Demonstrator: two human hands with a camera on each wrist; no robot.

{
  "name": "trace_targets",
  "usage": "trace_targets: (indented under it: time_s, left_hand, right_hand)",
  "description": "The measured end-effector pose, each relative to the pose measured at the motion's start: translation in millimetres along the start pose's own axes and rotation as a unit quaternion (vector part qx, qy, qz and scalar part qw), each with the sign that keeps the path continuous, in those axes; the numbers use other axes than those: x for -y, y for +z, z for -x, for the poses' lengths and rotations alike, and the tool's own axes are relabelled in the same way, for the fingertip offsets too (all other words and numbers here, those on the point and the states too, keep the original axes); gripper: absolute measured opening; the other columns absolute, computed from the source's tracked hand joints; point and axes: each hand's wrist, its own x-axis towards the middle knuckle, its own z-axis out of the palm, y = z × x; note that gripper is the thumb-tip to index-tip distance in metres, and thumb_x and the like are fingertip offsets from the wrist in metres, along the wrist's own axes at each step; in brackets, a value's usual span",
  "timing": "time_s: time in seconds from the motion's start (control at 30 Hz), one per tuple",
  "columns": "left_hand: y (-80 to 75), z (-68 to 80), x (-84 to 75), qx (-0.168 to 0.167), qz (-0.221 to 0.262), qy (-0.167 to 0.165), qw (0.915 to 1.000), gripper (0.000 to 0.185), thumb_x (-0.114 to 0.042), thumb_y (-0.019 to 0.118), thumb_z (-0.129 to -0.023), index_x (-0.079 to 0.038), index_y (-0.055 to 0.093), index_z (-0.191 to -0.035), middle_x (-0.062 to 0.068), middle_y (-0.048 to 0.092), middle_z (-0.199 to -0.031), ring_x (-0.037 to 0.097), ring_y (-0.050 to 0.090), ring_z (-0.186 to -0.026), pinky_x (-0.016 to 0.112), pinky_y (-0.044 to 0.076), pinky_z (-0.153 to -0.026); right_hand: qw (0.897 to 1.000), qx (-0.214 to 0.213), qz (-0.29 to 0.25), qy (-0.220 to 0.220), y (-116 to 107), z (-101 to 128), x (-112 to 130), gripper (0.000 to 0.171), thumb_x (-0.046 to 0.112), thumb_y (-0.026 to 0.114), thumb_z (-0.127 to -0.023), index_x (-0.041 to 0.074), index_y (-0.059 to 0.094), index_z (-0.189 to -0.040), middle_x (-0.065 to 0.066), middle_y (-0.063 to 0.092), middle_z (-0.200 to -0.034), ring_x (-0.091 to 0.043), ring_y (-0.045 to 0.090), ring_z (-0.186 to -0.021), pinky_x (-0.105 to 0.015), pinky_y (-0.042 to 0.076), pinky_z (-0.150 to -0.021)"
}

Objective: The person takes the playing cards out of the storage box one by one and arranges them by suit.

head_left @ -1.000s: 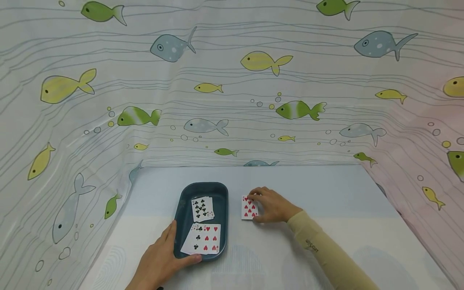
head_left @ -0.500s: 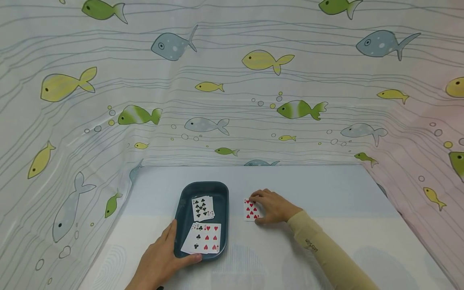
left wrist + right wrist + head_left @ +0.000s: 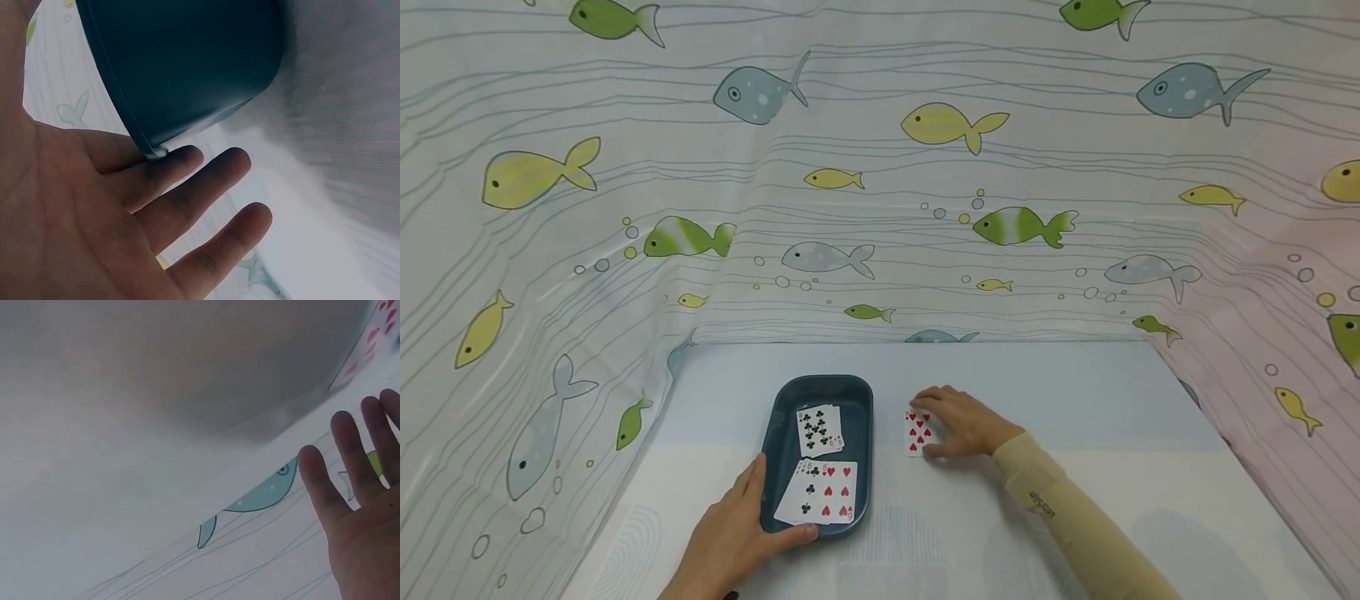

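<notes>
Here, a small stack of red-heart playing cards (image 3: 917, 432) lies on the pale table (image 3: 1075, 500), just right of the dark blue oblong plastic tray (image 3: 865, 417). The stack is covered from the right by the right hand (image 3: 964, 423), fingers curled over its far and near edges in a light grip. The tray's near-left corner is steadied by the left hand (image 3: 730, 537), fingers relaxed and straight, thumb against the wall. Two fanned groups of cards (image 3: 820, 462) lie inside the tray. A judged risk: the thin stack may splay or shed its lower cards if gripped unevenly. The tray may slide if the steadying hand slips.
</notes>
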Motion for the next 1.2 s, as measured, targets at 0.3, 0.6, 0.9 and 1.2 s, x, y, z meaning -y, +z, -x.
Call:
trace_targets:
  time_s: [0.3,0.6,0.9,1.2]
  left_hand:
    - [-0.1,0.1,-0.5,-0.001,0.0,-0.001,1.0,0.145,-0.091,0.067,-0.06,0.007,0.023,-0.157,0.028,0.037,-0.155,0.042,0.056,-0.12,0.062,0.046,-0.098]
    - [-0.1,0.0,-1.1,0.001,0.001,-0.007,1.0,0.146,-0.092,0.067,-0.059,0.006,0.022,-0.157,0.028,0.037,-0.154,0.042,0.056,-0.119,0.063,0.046,-0.098]
    - [-0.7,-1.0,-1.0,0.01,0.001,-0.011,0.9999,0.147,-0.092,0.067,-0.059,0.007,0.022,-0.157,0.029,0.036,-0.155,0.044,0.055,-0.12,0.064,0.043,-0.099]
    - [-0.1,-2.6,-1.5,0.02,0.004,-0.024,0.9995,0.148,-0.092,0.067,-0.058,0.006,0.019,-0.158,0.031,0.033,-0.156,0.048,0.052,-0.121,0.068,0.04,-0.101]
  right_hand:
    - [0.999,-0.025,-0.017,0.012,-18,-13,16,0.069,0.043,0.078,-0.086,0.017,0.054,-0.146,0.0,0.051,-0.147,-0.021,0.046,-0.136,-0.046,0.038,-0.113]
    - [0.998,-0.054,-0.021,0.014,-38,-35,40,0.07,0.051,0.073,-0.087,0.023,0.052,-0.148,0.002,0.05,-0.148,-0.018,0.046,-0.136,-0.043,0.041,-0.11]
    - [0.997,-0.071,-0.016,-0.014,-54,-57,63,0.076,0.053,0.074,-0.087,0.02,0.049,-0.15,-0.001,0.049,-0.151,-0.021,0.043,-0.14,-0.044,0.038,-0.113]
    - [0.997,-0.066,-0.033,-0.021,-62,-74,85,0.079,0.056,0.073,-0.087,0.021,0.046,-0.153,-0.002,0.044,-0.155,-0.022,0.037,-0.145,-0.045,0.035,-0.115]
